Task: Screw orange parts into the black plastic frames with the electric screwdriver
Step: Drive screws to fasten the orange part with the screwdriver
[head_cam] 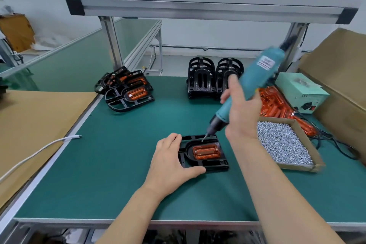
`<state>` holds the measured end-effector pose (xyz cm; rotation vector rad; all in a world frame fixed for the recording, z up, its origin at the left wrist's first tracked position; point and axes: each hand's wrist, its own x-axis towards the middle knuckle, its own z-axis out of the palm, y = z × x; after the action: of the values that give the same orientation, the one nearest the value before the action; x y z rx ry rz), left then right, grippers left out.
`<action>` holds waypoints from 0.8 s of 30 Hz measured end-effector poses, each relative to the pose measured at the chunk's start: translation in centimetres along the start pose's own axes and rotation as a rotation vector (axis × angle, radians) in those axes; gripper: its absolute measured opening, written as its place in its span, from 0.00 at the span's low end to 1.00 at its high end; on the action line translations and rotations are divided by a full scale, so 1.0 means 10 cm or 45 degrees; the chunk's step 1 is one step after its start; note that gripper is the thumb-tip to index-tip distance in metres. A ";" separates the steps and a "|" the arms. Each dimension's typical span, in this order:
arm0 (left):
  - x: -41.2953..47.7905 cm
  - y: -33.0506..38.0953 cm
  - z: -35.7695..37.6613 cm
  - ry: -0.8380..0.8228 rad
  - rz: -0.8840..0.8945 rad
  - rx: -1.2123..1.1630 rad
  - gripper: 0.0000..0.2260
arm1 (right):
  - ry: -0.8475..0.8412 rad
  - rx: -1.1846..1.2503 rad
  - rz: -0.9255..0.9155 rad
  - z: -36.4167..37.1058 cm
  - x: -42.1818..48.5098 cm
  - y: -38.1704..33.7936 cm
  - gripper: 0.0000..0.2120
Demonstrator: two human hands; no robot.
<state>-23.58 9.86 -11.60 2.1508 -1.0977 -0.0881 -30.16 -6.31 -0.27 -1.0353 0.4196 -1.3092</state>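
Hands are both occupied. A black plastic frame [214, 164] is laid flat near the middle of the green mat [118, 164], with an orange part [206, 151] seated in its recess (a pale screw head is seen at the part's 9 o'clock end). The frame is gripped from its 9 o'clock side by the left hand [170, 162]: thumb hooked along the near edge, fingers curled over the far-left corner. The teal electric screwdriver [255, 81] is clasped round its barrel by the right hand [242, 109], fingers wrapped closed, bit pointed down toward 7 o'clock; its tip is held at the frame's 12 o'clock edge, contact not resolvable. At the frame's 3 o'clock a cardboard tray [297, 167] of silver screws [281, 142] is set; loose orange parts [273, 103] are heaped at 1 o'clock beside a pale-green power box [301, 91]. At 12 o'clock empty black frames [213, 79] are stacked, at 10 o'clock assembled frames [128, 89] are piled.
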 end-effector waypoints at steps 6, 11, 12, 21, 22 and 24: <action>-0.01 0.01 -0.01 0.000 0.004 0.006 0.55 | 0.651 0.063 0.077 -0.73 0.22 -0.01 0.13; -0.01 0.01 -0.02 0.004 0.011 -0.002 0.54 | 0.843 -0.009 0.110 -1.24 0.36 -0.01 0.10; -0.01 0.00 -0.01 0.003 0.015 0.000 0.53 | 0.850 -0.071 0.128 -1.32 0.39 0.02 0.10; 0.00 -0.07 -0.04 -0.079 0.061 -0.005 0.52 | 0.759 -0.637 0.109 -1.66 0.32 0.27 0.22; 0.01 -0.07 -0.04 -0.077 0.054 -0.019 0.52 | 0.757 -0.663 0.114 -1.66 0.33 0.28 0.22; 0.02 -0.07 -0.03 -0.046 0.044 -0.048 0.51 | 0.757 -0.675 0.112 -1.67 0.35 0.30 0.22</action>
<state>-22.87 10.19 -11.82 2.1033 -1.1446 -0.1313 -40.26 -16.12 -10.30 -1.0205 1.3013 -1.4499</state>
